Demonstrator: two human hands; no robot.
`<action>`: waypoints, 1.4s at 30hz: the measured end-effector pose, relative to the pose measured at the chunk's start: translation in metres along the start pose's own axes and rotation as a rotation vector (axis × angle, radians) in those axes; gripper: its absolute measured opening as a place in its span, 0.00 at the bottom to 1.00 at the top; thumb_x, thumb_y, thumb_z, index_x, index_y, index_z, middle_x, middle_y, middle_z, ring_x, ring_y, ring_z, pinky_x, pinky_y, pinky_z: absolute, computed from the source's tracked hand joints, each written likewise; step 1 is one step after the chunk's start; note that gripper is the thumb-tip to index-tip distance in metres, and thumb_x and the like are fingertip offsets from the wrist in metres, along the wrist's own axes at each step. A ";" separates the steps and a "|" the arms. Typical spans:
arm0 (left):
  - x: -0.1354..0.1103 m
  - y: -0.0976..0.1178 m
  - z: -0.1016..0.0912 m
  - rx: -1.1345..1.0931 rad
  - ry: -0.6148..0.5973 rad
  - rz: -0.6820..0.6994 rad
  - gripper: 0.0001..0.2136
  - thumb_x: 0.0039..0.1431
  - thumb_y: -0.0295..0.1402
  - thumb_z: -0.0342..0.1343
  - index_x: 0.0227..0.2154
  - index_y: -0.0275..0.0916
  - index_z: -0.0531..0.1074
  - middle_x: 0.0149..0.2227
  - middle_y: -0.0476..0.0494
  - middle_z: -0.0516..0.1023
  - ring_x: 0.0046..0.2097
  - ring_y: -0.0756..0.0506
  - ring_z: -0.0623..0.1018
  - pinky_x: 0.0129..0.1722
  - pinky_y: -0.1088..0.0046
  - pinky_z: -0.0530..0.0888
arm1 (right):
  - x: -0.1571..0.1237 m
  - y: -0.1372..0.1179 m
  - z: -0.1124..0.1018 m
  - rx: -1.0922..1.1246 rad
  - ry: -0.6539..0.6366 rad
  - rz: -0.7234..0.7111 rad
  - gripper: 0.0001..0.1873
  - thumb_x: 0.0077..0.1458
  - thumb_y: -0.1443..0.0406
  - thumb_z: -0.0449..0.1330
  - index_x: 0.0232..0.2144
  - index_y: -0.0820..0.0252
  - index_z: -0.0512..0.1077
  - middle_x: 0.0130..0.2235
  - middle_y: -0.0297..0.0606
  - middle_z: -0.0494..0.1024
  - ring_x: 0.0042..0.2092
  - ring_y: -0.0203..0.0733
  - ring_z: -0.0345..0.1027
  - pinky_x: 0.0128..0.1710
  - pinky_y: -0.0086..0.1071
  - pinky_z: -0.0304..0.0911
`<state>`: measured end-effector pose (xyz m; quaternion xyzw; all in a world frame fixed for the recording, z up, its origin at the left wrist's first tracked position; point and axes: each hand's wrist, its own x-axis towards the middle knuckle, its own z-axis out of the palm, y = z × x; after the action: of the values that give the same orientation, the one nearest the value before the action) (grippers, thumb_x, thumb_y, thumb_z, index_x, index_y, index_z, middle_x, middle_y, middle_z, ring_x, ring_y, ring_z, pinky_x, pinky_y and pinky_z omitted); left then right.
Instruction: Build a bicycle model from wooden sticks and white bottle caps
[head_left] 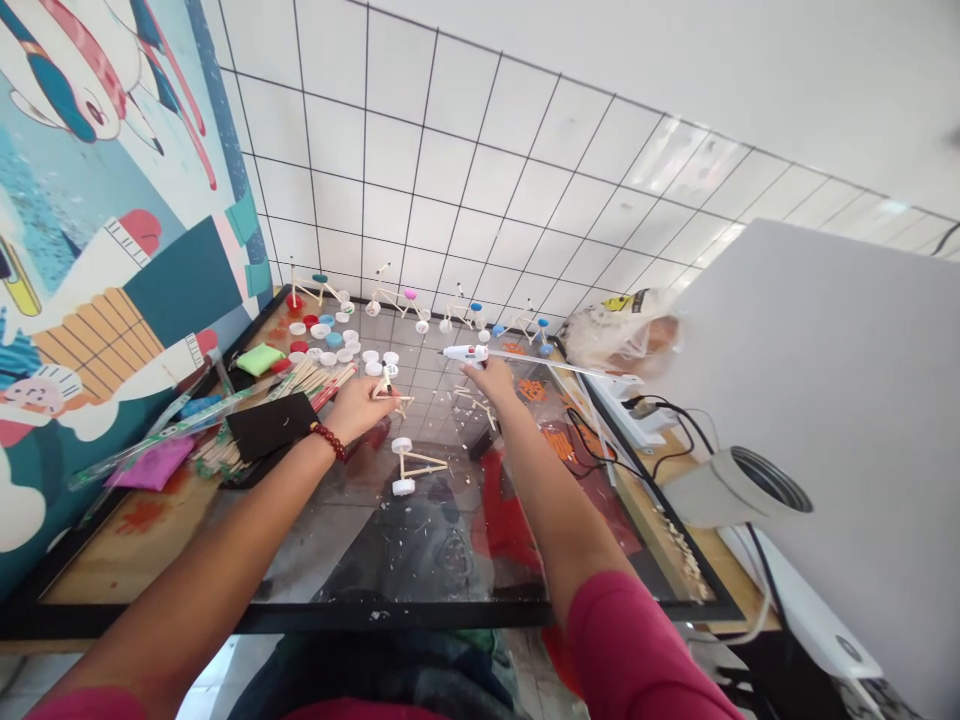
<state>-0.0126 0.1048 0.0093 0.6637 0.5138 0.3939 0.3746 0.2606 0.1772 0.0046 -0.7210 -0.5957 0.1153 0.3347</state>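
My left hand [361, 405], a red bead bracelet on its wrist, is closed on a small stick-and-cap piece [388, 385] over the glass-topped table [315, 560]. My right hand [491, 378] grips a white glue gun [466, 353] whose long glue stick points right. Another stick frame with two white caps [409, 466] lies on the glass in front of both hands.
Loose bottle caps [326, 338] and a bundle of sticks [300, 385] lie at the left with a black card [271, 424]. Several small stick bicycles [397, 298] stand along the tiled wall. A plastic bag [622, 332], power strip with cables [626, 405] and a lamp [739, 487] sit at the right.
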 end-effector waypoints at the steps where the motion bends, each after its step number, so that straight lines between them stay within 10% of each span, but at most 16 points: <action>1: 0.000 0.000 0.000 0.004 0.001 -0.003 0.12 0.45 0.41 0.60 0.27 0.38 0.78 0.24 0.46 0.78 0.28 0.45 0.75 0.28 0.72 0.67 | 0.000 -0.003 -0.002 0.006 -0.004 -0.013 0.12 0.49 0.59 0.66 0.33 0.62 0.78 0.33 0.43 0.82 0.38 0.48 0.77 0.43 0.39 0.69; 15: 0.003 -0.005 0.005 0.015 0.047 -0.070 0.07 0.46 0.37 0.63 0.26 0.39 0.79 0.27 0.45 0.82 0.33 0.41 0.79 0.31 0.70 0.71 | -0.119 -0.033 -0.044 0.107 -0.029 -0.423 0.20 0.61 0.55 0.53 0.46 0.61 0.76 0.40 0.44 0.82 0.40 0.49 0.74 0.43 0.37 0.66; 42: 0.002 -0.001 0.007 0.068 0.066 -0.117 0.09 0.48 0.38 0.62 0.30 0.38 0.80 0.29 0.44 0.81 0.38 0.40 0.80 0.33 0.71 0.72 | -0.124 -0.042 -0.041 -0.394 -0.067 -0.281 0.23 0.64 0.54 0.51 0.49 0.69 0.70 0.43 0.55 0.81 0.43 0.57 0.76 0.38 0.36 0.62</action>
<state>-0.0061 0.1058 0.0060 0.6314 0.5769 0.3755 0.3572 0.2180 0.0502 0.0329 -0.6783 -0.7118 -0.0268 0.1804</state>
